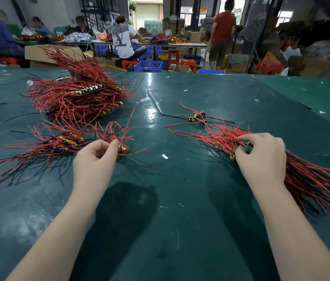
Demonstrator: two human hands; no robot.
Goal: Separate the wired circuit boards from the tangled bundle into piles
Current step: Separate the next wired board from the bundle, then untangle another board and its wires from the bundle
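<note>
At three o'clock, the right hand grasps small green circuit boards atop the tangled red-wired bundle; at nine o'clock, the left hand pinches a red-wired board.

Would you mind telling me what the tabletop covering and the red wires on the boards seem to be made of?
The tabletop covering looks like a dark green vinyl or rubber sheet: it is smooth, glossy, scuffed in places and mirrors the ceiling lights. The red wires look plastic-insulated, probably PVC or silicone: uniform matte red, bending in soft curves. The boards' material is too small to judge, beyond a green piece under the right hand.
</note>
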